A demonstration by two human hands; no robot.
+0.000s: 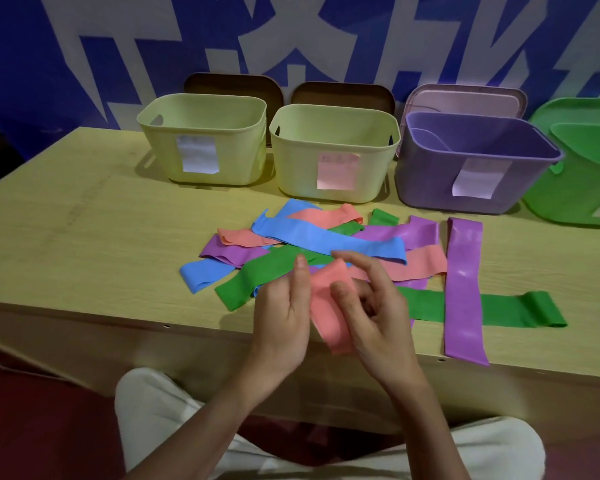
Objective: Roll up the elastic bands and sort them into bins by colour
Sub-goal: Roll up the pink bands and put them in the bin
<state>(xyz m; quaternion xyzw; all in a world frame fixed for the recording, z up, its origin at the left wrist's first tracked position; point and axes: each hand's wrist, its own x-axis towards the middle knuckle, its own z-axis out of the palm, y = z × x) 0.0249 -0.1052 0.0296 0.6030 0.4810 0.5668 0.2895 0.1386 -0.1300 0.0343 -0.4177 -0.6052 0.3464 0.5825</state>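
The person sat at the low bench with a salmon-pink band held up between both hands, just over the near edge. The left hand lay flat against the band's left side, fingers straight and together, more bracing it than clutching. The right hand had its thumb and curled fingers closed on the band's right edge, pinching it, with the forefinger stretched forward above. I took that grip as the start of a roll: one hand steadying the strip so the other could turn its end over.

The other bands lay in a crossed heap mid-bench, blue, green, purple and pink overlapping, with one purple band lying apart to the right, across a long green one. None looked rolled.

Four bins stood in a row behind the heap: two pale yellow bins, a purple bin and a green bin, three with paper labels I could not read. No bands showed in them, so the sorting seemed barely begun.
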